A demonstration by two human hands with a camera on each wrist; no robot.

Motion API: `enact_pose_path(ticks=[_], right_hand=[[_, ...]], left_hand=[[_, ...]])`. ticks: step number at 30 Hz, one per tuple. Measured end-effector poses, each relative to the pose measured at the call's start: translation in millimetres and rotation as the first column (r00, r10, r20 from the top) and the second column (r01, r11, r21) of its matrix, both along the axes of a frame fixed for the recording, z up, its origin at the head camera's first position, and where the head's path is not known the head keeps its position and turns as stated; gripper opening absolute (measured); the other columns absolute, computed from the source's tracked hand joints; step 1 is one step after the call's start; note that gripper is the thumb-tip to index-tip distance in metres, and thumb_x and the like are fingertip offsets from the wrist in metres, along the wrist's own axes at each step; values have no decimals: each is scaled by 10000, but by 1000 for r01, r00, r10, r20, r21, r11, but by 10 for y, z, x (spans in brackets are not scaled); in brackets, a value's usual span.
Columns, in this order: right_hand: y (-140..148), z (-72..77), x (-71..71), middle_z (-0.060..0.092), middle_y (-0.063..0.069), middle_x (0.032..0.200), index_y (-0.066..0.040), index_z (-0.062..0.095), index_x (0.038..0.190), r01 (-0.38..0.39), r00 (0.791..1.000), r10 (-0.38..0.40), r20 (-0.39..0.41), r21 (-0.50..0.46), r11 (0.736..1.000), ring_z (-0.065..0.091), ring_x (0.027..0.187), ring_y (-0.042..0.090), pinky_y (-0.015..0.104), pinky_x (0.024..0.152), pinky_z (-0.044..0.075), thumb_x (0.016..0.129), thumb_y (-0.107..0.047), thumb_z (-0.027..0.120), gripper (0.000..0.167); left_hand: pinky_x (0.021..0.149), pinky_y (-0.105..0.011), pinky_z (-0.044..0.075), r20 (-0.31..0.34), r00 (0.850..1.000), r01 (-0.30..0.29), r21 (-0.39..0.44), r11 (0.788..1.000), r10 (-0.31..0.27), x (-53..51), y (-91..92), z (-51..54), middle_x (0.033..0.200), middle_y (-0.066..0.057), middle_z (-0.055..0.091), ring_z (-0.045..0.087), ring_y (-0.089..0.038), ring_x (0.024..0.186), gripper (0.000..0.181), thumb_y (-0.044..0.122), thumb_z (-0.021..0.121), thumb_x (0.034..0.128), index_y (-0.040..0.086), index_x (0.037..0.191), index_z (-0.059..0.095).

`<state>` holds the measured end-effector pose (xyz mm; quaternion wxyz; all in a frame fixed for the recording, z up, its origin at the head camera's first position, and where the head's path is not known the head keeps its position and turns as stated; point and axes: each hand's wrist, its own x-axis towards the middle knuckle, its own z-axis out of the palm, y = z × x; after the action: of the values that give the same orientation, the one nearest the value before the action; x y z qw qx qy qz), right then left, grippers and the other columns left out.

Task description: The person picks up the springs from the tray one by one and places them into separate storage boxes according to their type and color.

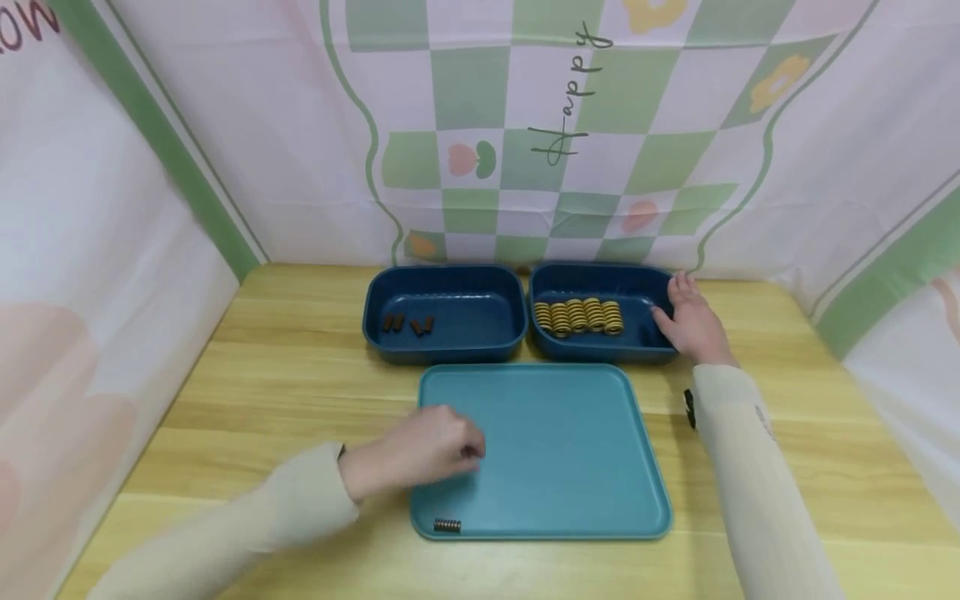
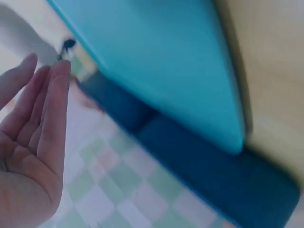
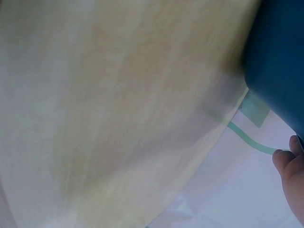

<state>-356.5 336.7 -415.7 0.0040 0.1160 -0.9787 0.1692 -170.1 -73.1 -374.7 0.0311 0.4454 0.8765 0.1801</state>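
Observation:
My left hand [image 1: 435, 446] hovers over the left part of a teal tray [image 1: 555, 450]. The left wrist view shows its fingers [image 2: 52, 104] loosely bent, with nothing between them. Near the tray's front left corner lies a small dark coil spring [image 1: 447, 526]. With my right hand [image 1: 697, 325] I hold the right wall of a dark blue box [image 1: 645, 354], thumb on the inner side and fingers over the rim. Several yellow-and-black ribbed coils [image 1: 576, 317], like springs, lie side by side in that box. The right wrist view catches only some fingertips [image 3: 283, 159] at the box edge.
A second dark blue box [image 1: 450, 354] stands left of the first, with several small brown cylindrical pieces [image 1: 397, 322] inside. Both boxes sit behind the tray on a wooden table [image 1: 300, 375]. A patterned cloth [image 1: 540, 100] hangs behind the table.

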Motion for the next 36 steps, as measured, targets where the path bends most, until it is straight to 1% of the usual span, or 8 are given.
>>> enact_pose_path(ticks=[3, 7, 14, 18, 20, 24, 27, 36], right_hand=[[4, -2, 7, -10, 306, 1511, 137, 77, 1440, 2, 1000, -2, 5, -4, 1000, -41, 1401, 412, 519, 1118, 43, 1003, -299, 413, 702], [5, 2, 10, -16, 301, 1512, 131, 67, 1442, 5, 1000, -5, 7, 0, 1000, -64, 1403, 394, 514, 1120, 42, 1007, -305, 403, 701], [-23, 21, 17, -8, 308, 1509, 137, 76, 1439, 9, 1000, -10, 14, 9, 1000, -69, 1402, 390, 514, 1120, 51, 1005, -290, 418, 699], [-18, 18, 23, -5, 310, 1508, 139, 76, 1438, 9, 1000, -9, 9, 8, 1000, -68, 1403, 389, 516, 1119, 54, 1005, -294, 413, 699], [-11, 12, 23, 0, 313, 1507, 142, 78, 1436, 8, 1000, -8, 3, 5, 1000, -60, 1403, 393, 516, 1119, 53, 1006, -291, 409, 694], [-4, 0, 22, 9, 314, 1507, 141, 86, 1438, 6, 1000, -6, -8, 1, 1000, -40, 1403, 405, 523, 1117, 59, 1004, -294, 410, 695], [-2, -13, 18, 11, 316, 1507, 142, 88, 1437, 2, 1000, -2, -10, 0, 1000, -28, 1401, 416, 522, 1117, 56, 1002, -293, 414, 696], [-17, 7, 31, 4, 313, 1508, 141, 83, 1437, 12, 1000, -12, -1, -1, 1000, -51, 1404, 394, 517, 1119, 57, 1002, -291, 421, 700]], left_hand=[[563, -142, 450, 28, 999, 33, -85, 996, -30, 212, -2, -122, 732, 89, 655, 578, 3, 651, 15, 160, 734, 792, 150, 787, 723], [517, -167, 420, 42, 999, 39, -168, 985, -33, 396, -17, -243, 675, 131, 597, 521, 22, 606, 102, 151, 757, 755, 189, 712, 672], [485, -167, 353, 40, 999, 20, -175, 984, -13, 515, -45, -340, 600, 140, 496, 398, 23, 546, 246, 83, 758, 699, 197, 607, 560], [497, -153, 354, 109, 994, 10, -156, 988, 7, 506, -53, -350, 615, 135, 482, 403, 12, 559, 223, 78, 757, 710, 184, 634, 576], [512, -146, 359, 190, 982, 9, -141, 990, 18, 474, -62, -363, 624, 135, 473, 407, 8, 572, 207, 81, 759, 726, 174, 659, 586], [532, -124, 386, 386, 922, -5, -77, 997, 34, 375, -96, -424, 633, 147, 501, 430, 23, 573, 150, 81, 760, 772, 144, 715, 636], [533, -113, 399, 431, 902, 1, -51, 999, 21, 325, -114, -465, 634, 150, 523, 447, 34, 566, 125, 62, 750, 782, 133, 733, 659], [525, -113, 331, 287, 958, 42, -71, 997, -20, 333, -66, -491, 609, 131, 428, 397, 9, 566, 220, 3, 682, 765, 158, 680, 552]])
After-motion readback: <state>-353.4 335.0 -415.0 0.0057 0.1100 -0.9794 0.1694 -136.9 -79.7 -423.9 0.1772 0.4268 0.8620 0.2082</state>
